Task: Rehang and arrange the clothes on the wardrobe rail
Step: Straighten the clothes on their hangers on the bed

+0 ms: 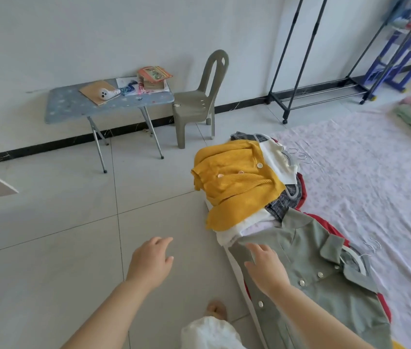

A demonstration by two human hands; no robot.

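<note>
The right hand (266,268) lies flat with fingers spread on a grey-green shirt (313,268), pressing the cloth near its lower front and gripping nothing. The left hand (150,260) hangs over the floor (73,210) at 7 o'clock from the shirt, fingers relaxed and slightly apart, holding nothing.

The shirt tops the near end of a pile of clothes that runs along the left edge of the bed (363,185). Its hem drapes over that edge toward the tiles. At 12 o'clock from the right hand a yellow cardigan (234,182) caps the far end of the pile, its folds bulging past the bed edge. White, grey and red garments show beneath both. Wire hangers (302,157) poke out of the pile on the bed side, at 2 o'clock from the cardigan.

The garment rack (300,59) stands against the wall at 1 o'clock, well apart from the pile. Only its black uprights and wheeled base are in view, with bare tiles between it and the bed's far corner.

At 11 o'clock a small folding counter (108,102) carrying papers and books stands by the wall, with a grey plastic chair (199,102) just beside its right end. A broad stretch of open tile lies between these and the hands. A bare foot (215,311) stands on the floor close to the bed edge at 6 o'clock.
</note>
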